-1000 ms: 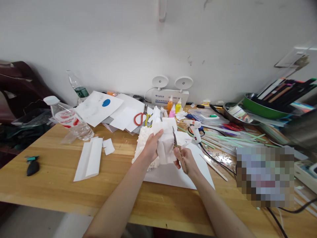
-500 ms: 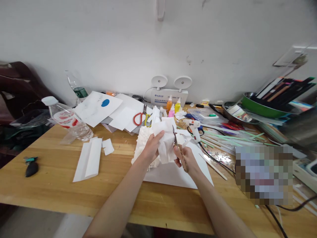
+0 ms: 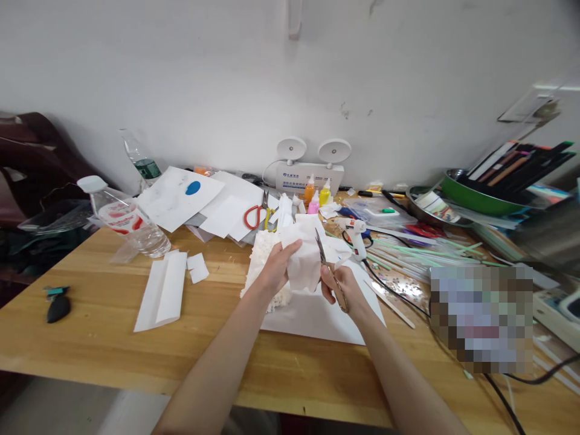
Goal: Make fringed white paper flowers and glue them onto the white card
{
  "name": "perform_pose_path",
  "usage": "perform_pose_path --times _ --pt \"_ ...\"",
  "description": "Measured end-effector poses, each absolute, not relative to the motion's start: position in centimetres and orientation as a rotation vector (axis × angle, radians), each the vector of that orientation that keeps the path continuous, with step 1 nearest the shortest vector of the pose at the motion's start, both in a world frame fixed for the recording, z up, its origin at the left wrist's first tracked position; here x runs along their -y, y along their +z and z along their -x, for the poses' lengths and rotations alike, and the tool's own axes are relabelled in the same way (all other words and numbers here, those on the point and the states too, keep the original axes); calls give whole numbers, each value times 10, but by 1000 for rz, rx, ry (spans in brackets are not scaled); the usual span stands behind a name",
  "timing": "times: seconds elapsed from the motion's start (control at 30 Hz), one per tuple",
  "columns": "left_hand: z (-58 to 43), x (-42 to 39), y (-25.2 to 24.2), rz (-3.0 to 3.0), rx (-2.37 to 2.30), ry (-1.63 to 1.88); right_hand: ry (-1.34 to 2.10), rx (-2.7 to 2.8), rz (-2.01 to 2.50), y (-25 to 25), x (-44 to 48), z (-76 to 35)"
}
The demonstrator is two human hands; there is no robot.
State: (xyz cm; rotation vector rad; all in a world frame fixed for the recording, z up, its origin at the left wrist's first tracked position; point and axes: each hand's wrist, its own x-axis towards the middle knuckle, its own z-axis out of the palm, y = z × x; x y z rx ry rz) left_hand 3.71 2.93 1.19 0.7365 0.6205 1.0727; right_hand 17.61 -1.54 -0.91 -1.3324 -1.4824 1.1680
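Observation:
My left hand (image 3: 277, 266) is closed on the left side of a piece of white paper (image 3: 304, 257), its thumb lying on top. In my right hand (image 3: 338, 284) is a pair of scissors (image 3: 335, 281), gripped by the gold-coloured handles, with the blades pointing up along the paper's right edge. Whether the blades touch the paper I cannot tell. Beneath both hands lie a larger white sheet (image 3: 312, 323) and a bumpy white crumbly-looking slab (image 3: 260, 257), partly covered by my left hand and the paper.
Folded paper (image 3: 161, 290) and a water bottle (image 3: 131, 220) are on the left. Red-handled pliers (image 3: 254, 216) and small paint bottles (image 3: 313, 204) stand behind. A glue gun (image 3: 357, 238) with a black cord, thin sticks (image 3: 399, 257) and a green bowl (image 3: 480, 196) of markers crowd the right.
My right hand and the scissors have shifted slightly right and down, away from the paper's right edge. My left hand still holds the paper in nearly the same spot.

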Motion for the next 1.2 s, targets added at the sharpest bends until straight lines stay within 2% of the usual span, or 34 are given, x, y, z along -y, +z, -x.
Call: perform_pose_path --times 0.4,0.77,1.2 --pt "-39 -31 8 -742 -651 1060 1162 1466 1325 -11 14 -174" --pt "-42 -29 10 -804 -623 1024 1160 1339 1301 -34 8 -177" --pt "-38 -30 8 -778 -594 1008 1064 1327 1459 -4 15 -170"
